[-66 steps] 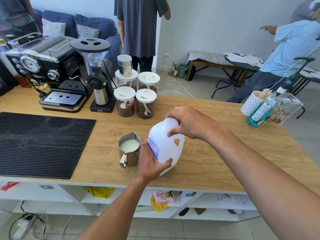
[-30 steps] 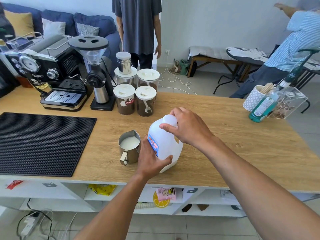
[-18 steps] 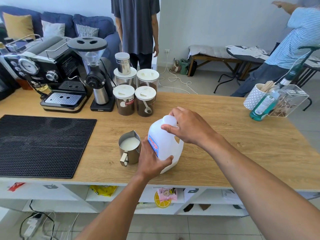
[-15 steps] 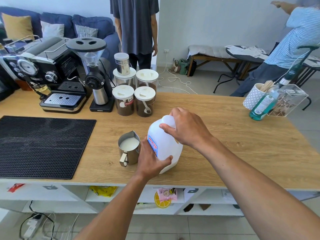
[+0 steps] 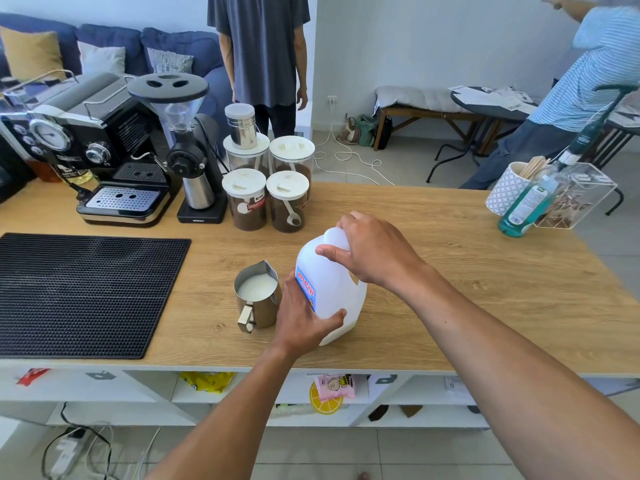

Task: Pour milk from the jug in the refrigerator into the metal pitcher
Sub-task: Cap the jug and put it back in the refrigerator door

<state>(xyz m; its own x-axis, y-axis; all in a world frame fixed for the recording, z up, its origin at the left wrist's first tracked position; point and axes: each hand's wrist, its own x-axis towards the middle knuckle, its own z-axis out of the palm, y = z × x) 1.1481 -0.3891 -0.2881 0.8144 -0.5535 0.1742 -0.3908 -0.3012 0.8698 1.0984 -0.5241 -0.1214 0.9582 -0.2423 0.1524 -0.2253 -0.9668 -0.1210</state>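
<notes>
A white plastic milk jug (image 5: 332,285) with a red and blue label stands upright on the wooden counter (image 5: 467,278). My left hand (image 5: 301,320) grips its lower body from the near side. My right hand (image 5: 370,251) curls round the white cap on top of the jug. Just left of the jug stands the metal pitcher (image 5: 257,296), upright, with white milk inside and its handle toward me.
A black rubber mat (image 5: 83,292) covers the counter's left. Behind it stand an espresso machine (image 5: 93,150), a grinder (image 5: 187,150) and several lidded coffee jars (image 5: 266,188). At far right are a green bottle (image 5: 526,206) and a clear box. Two persons stand beyond the counter.
Both hands have stayed on the jug; my right hand's fingers have shifted slightly round the cap. The jug and pitcher stand where they were.
</notes>
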